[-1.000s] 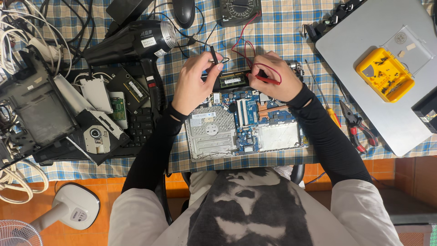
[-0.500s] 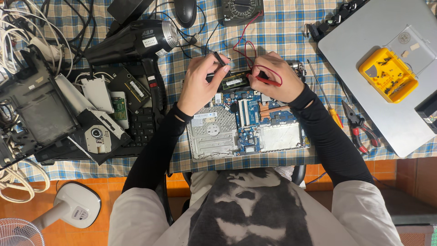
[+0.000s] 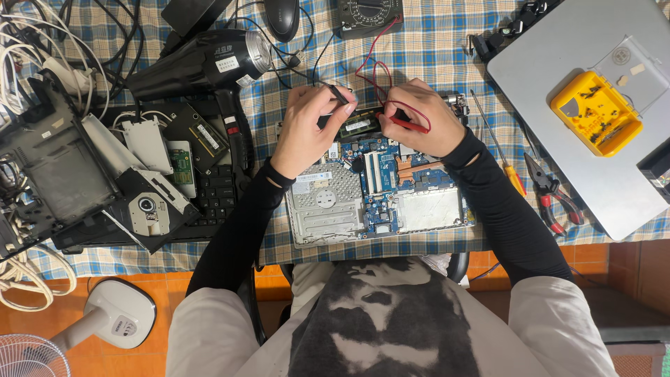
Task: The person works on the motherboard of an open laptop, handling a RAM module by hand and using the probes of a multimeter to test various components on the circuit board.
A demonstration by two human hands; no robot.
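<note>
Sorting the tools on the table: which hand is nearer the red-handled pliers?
Right. The right hand is on the circuit board, left of the pliers; the left hand is farther left still.

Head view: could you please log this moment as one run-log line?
left hand: holds black probe | right hand: holds red probe | both over laptop board | multimeter behind

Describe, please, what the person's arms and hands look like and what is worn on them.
Both arms wear tight black long sleeves ending at the wrists, under the short, loose whitish sleeves of a top with a dark front. The left hand and right hand are bare: no gloves, and no rings or watch that I can make out.
</note>
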